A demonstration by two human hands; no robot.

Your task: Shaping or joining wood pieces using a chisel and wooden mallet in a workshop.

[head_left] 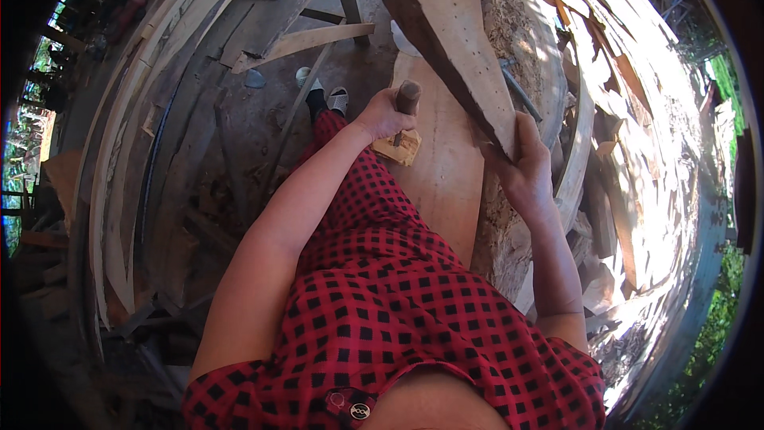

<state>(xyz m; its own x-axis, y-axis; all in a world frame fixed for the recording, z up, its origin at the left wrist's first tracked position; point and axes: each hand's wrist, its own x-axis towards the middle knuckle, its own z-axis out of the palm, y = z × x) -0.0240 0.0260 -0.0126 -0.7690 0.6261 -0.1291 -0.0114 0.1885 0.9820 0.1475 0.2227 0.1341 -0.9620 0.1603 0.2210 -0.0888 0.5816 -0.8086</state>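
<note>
Tool (407, 103) head hidden behind left hand (383, 115)

Both bare forearms come up from the lower edge and reach forward over the lap. The left arm stretches long and nearly straight, its wrist level; the left hand (383, 115) is curled into a tight fist, knuckles up. The right arm is bent at the elbow, forearm rising steeply; the right hand (525, 169) is clenched, fingers wrapped, thumb pointing upward
</note>
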